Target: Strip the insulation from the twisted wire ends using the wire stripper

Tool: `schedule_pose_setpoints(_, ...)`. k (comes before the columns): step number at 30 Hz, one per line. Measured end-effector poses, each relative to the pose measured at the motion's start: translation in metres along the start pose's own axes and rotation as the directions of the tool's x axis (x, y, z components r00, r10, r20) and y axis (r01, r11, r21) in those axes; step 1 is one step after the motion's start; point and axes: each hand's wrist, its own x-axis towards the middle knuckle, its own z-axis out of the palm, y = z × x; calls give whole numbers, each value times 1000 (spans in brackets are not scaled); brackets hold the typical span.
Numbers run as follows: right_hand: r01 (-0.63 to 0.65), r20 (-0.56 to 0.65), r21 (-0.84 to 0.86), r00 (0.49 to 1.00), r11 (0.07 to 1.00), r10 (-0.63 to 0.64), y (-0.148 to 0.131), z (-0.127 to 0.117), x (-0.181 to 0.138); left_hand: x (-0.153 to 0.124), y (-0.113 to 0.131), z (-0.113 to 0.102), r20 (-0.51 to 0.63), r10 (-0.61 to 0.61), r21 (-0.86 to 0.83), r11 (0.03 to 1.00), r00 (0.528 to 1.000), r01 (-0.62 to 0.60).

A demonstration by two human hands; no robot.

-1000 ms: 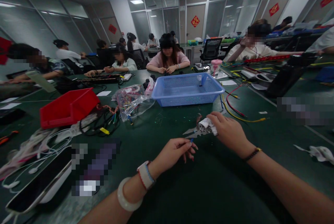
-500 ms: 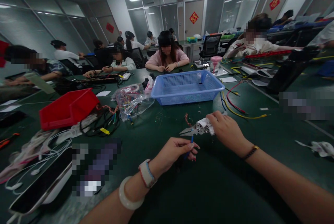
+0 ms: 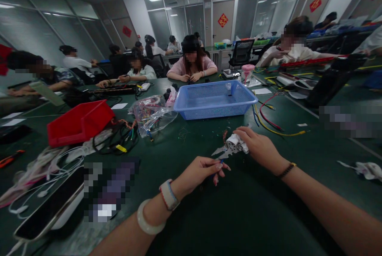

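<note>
My left hand (image 3: 205, 168) pinches a short blue wire (image 3: 221, 161) between thumb and fingers, with only a bit of its upper end showing. Wire strippers (image 3: 231, 149) with toothed metal jaws are gripped in my right hand (image 3: 261, 148). White wrapping (image 3: 237, 141) covers part of the tool near my fingers, and its handles are hidden by my hand. The jaws stand apart, tips pointing left, just above the blue wire's end; whether they touch it I cannot tell. A tuft of copper strands (image 3: 225, 135) shows just behind the strippers.
Beyond my hands stands a blue mesh basket (image 3: 213, 112). A clear bag of wires (image 3: 152, 116), a red bin (image 3: 80, 122) and a phone (image 3: 52, 204) with white earphones lie left. Yellow and red cables (image 3: 277, 128) are at right. Several people sit around the tables.
The strippers' jaws have opened and shifted slightly right and down. Less of the blue wire shows above my left fingers, and my right hand has tilted a little.
</note>
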Motion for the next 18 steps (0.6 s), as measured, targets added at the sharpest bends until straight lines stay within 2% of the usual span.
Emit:
schedule_pose_setpoints(6,-14,-43,-56,999,998,11,5,-3,1,-1,0,-2,29,-20,51,999,999,19)
schedule_pose_setpoints(13,41,-61,51,997,998,-37,6,0,0,-2,3,-1,42,-22,33,999,999,21)
schedule_pose_setpoints(18,31,-75,-31,997,999,-33,7,0,2,-2,2,-2,61,-10,9,1000,998,9)
